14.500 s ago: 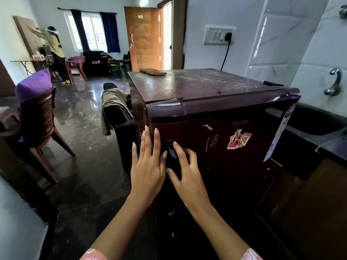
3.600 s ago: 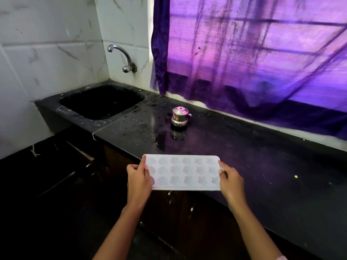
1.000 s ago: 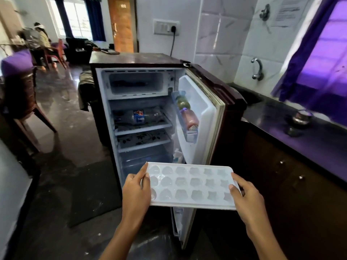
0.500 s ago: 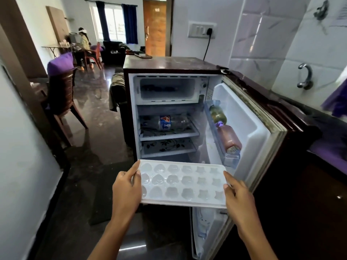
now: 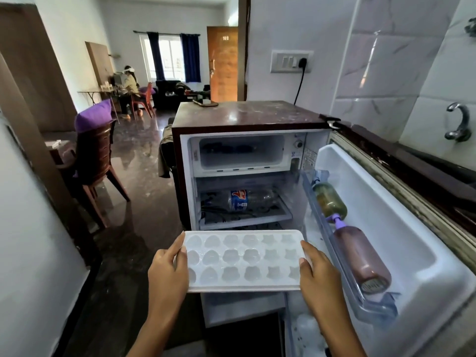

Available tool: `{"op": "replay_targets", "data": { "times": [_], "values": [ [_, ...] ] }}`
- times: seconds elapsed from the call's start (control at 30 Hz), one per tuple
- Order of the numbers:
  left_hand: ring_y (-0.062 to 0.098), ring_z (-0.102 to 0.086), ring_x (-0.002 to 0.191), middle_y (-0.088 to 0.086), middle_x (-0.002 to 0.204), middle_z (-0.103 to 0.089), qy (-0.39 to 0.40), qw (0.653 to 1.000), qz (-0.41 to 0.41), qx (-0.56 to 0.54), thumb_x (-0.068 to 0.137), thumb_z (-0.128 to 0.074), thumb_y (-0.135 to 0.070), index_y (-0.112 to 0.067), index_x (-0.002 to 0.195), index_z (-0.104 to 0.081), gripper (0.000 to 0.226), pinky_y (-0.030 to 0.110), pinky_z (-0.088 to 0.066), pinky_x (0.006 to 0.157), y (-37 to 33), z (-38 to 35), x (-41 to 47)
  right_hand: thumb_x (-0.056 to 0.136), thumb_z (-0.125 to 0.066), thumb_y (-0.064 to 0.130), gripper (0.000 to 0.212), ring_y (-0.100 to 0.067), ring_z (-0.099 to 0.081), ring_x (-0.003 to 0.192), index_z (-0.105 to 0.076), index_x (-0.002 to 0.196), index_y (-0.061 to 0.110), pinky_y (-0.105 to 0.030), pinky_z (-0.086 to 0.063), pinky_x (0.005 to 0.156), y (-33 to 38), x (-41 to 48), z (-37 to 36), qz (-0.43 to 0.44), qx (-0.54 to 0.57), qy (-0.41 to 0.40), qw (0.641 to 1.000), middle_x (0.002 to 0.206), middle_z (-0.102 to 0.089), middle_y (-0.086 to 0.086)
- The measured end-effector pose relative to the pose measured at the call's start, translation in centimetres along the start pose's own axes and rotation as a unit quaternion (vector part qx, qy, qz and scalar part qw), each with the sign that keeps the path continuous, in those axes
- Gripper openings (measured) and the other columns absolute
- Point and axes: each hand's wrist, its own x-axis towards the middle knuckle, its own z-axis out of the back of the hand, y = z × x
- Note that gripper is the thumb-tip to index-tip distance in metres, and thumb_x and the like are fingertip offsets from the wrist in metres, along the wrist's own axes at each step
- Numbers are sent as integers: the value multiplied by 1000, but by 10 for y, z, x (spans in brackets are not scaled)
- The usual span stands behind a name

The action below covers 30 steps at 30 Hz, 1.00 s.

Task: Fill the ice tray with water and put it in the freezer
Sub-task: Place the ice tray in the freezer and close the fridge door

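**Level, and gripped at both ends**

I hold the white ice tray [image 5: 243, 262] flat by its short ends, my left hand [image 5: 167, 275] curled round one edge and my right hand [image 5: 320, 278] round the other (thumbs on top). It hangs in front of the open fridge [image 5: 231, 115], below the freezer compartment [image 5: 240, 153] at its top.

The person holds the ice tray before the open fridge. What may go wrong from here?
1. The ice tray is held at its short ends by the left hand and right hand, below the freezer compartment; raising it may tilt it and spill any water.
2. The right hand is close to the bottles in the door; a bump could jolt the tray.
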Motion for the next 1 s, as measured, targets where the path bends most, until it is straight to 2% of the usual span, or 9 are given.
{"op": "replay_targets", "data": {
  "times": [0.13,0.33,0.47,0.57,0.73,0.9,1.0],
  "values": [
    [10,-46,69,16,87,-50,0,1000,-4,-3,96,-45,-15,-21,130,-53,36,0,-33,62,-2,-22,38,94,-41,4,39,-28,-49,122,-47,132,8,-30,-37,102,9,46,-14,-21,9,-32,999,136,-52,-12],
    [7,-44,69,3,81,-44,9,1000,-11,-14,97,-43,-15,-19,133,-51,37,-2,-32,61,-4,-61,93,94,-42,3,37,-31,-52,120,-52,129,8,-34,-39,102,15,113,-34,-54,16,-68,996,132,-55,-14],
    [7,-43,70,6,87,-47,22,999,-33,-18,97,-43,-14,-17,133,-50,37,9,-29,62,2,-87,131,94,-41,3,36,-31,-52,120,-53,128,9,-32,-39,102,14,153,-48,-61,12,-91,994,131,-56,-15],
    [8,-44,69,7,87,-47,22,999,-40,-29,97,-43,-14,-17,133,-50,37,6,-30,62,7,-104,161,93,-42,3,35,-31,-53,119,-55,126,8,-33,-38,103,9,183,-61,-67,22,-102,992,130,-57,-15],
    [-13,-46,74,6,101,-52,38,997,-56,-22,98,-42,-16,-17,134,-49,37,-1,-28,65,11,-130,200,93,-43,3,34,-29,-55,116,-58,123,8,-33,-40,102,5,224,-76,-84,39,-119,989,126,-60,-15],
    [5,-46,74,8,106,-50,47,998,-35,-18,99,-40,-19,-20,135,-47,37,16,-32,79,15,-153,231,92,-46,4,32,-30,-57,112,-59,121,8,-37,-43,102,2,261,-88,-77,35,-126,988,121,-63,-15],
    [20,-54,96,13,122,-54,54,998,-32,-29,98,-40,-17,-17,134,-49,37,24,-38,94,19,-166,250,91,-48,5,32,-31,-57,113,-61,120,9,-42,-42,103,0,285,-95,-74,34,-125,989,119,-64,-15]
  ]
}}
